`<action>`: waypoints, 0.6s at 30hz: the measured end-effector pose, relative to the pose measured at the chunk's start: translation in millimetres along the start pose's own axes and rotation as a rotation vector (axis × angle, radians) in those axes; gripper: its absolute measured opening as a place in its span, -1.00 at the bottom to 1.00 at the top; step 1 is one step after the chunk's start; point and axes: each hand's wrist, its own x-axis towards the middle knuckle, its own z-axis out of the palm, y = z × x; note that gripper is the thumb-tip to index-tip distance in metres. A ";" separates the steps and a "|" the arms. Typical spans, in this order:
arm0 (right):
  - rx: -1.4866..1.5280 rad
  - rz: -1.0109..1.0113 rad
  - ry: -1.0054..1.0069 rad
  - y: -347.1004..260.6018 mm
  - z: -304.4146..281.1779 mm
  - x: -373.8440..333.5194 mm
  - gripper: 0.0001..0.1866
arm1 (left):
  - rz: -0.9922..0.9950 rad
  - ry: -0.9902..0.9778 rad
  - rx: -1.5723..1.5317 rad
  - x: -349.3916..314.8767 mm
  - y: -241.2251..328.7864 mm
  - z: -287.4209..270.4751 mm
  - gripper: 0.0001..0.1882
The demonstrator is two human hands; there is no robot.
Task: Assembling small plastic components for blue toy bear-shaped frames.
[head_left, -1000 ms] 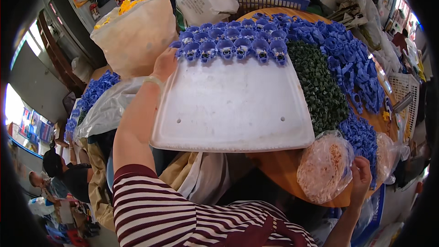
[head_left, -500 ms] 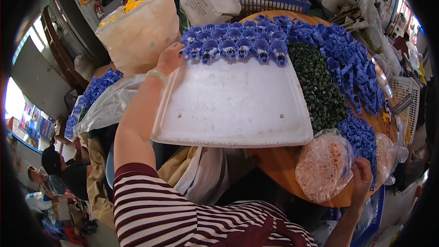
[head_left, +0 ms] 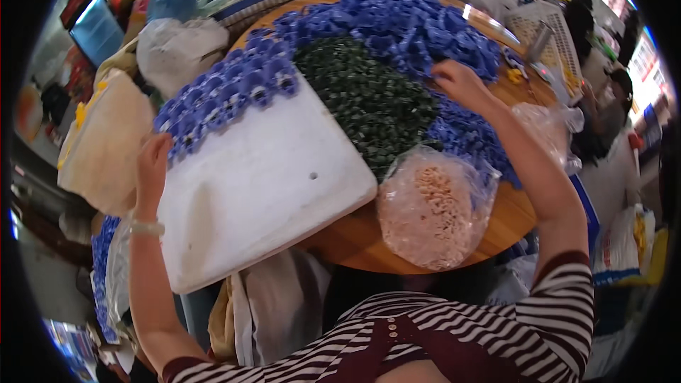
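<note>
A white foam board lies tilted across the front left of a round wooden table. Rows of blue cup-shaped plastic parts stand along its far side, with small dark and pale pieces in them. My left hand is beside the board's left edge, next to the end of the rows; its fingers look curled and blurred. Over at the right, my right hand reaches the border of a heap of loose blue plastic parts, fingers bent together. Whatever either hand pinches is hidden.
Dark green small pieces form a heap beside the board. Smaller blue pieces lie right of it. A clear bag of pale pieces sits near the table's edge. A cream sack stands left; a person is at far right.
The view has turned right, so the board appears farther left and slanted. My right hand has moved from beside the clear bag up to the blue heap. My left hand stays near the row's end.
</note>
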 end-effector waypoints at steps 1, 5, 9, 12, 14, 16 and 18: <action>-0.009 0.045 0.030 15.8 8.0 13.4 -0.76 | 0.015 -0.017 -0.018 0.7 18.8 6.3 -0.84; -0.123 0.103 0.017 44.6 28.3 59.2 -0.74 | 0.068 -0.201 0.067 -3.7 111.2 28.0 -0.88; -0.290 0.292 -0.339 45.2 42.5 68.7 -0.75 | 0.122 -0.281 0.015 -9.7 160.7 39.9 -0.90; -0.185 0.258 -0.401 64.6 49.2 58.8 -0.71 | 0.131 -0.316 -0.054 -12.1 180.9 51.6 -0.89; -0.035 0.085 -0.325 75.6 49.2 43.9 -0.66 | 0.093 -0.361 -0.158 -10.1 192.6 61.4 -0.88; -0.088 0.011 -0.342 78.5 39.5 31.1 -0.69 | 0.083 -0.392 -0.188 -6.3 203.6 72.2 -0.86; -0.257 -0.085 -0.168 75.5 25.7 16.1 -0.73 | 0.071 -0.411 -0.285 -1.5 218.9 83.2 -0.86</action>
